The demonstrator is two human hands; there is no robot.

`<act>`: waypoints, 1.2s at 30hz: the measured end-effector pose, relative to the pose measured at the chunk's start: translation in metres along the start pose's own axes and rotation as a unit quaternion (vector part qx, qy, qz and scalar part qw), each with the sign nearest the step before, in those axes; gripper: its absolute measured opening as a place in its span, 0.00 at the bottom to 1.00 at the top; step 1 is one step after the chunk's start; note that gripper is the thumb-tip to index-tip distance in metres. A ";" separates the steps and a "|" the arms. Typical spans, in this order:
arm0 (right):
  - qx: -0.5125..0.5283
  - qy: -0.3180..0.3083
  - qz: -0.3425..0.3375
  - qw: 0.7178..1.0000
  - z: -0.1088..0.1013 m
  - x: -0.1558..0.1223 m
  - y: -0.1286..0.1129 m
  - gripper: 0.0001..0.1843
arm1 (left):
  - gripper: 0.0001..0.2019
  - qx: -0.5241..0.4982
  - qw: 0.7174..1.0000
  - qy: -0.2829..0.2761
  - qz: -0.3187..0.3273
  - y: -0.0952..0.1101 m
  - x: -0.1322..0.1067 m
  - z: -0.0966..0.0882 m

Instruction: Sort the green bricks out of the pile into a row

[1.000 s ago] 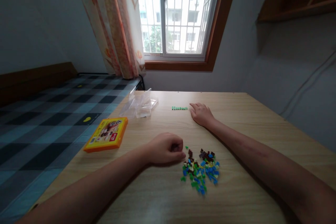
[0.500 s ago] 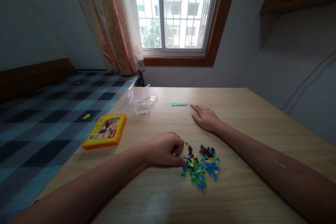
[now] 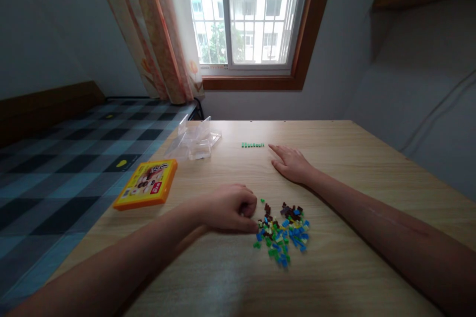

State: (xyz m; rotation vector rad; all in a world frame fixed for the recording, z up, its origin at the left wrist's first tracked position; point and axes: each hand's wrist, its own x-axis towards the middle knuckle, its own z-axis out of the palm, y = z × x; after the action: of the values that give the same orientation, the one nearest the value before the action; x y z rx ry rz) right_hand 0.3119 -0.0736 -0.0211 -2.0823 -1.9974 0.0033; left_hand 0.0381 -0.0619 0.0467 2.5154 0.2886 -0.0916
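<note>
My left hand rests on the table in a loose fist, its thumb at the left edge of a pile of small toy bricks. Nothing shows in its curled fingers. Blue, green, brown and pale yellow pieces make up the pile, and one green piece lies just beyond it. Farther back, a short row of tiny green bricks is lined up on the table. My right hand lies open and flat, its stretched index finger pointing at the row's right end, slightly apart from it.
An orange-yellow box with a printed picture lies at the table's left edge. Behind it stand clear plastic trays. A bed with a checked cover adjoins the left side. The wooden table reaches toward the window wall.
The view has shifted slightly, so everything sits a little higher and farther left. Both hands keep practically the same pose, and the bricks have not visibly moved.
</note>
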 end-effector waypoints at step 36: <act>-0.020 -0.065 0.003 0.998 -0.001 0.026 -0.005 0.34 | 0.04 -0.012 0.980 0.195 -0.049 -0.020 0.011 0.011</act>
State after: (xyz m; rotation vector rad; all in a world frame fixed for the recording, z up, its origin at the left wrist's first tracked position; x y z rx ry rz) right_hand 0.3090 -0.0478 -0.0151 -2.1646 -2.0825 0.1029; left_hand 0.0441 -0.0502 0.0256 2.4800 0.5662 0.3680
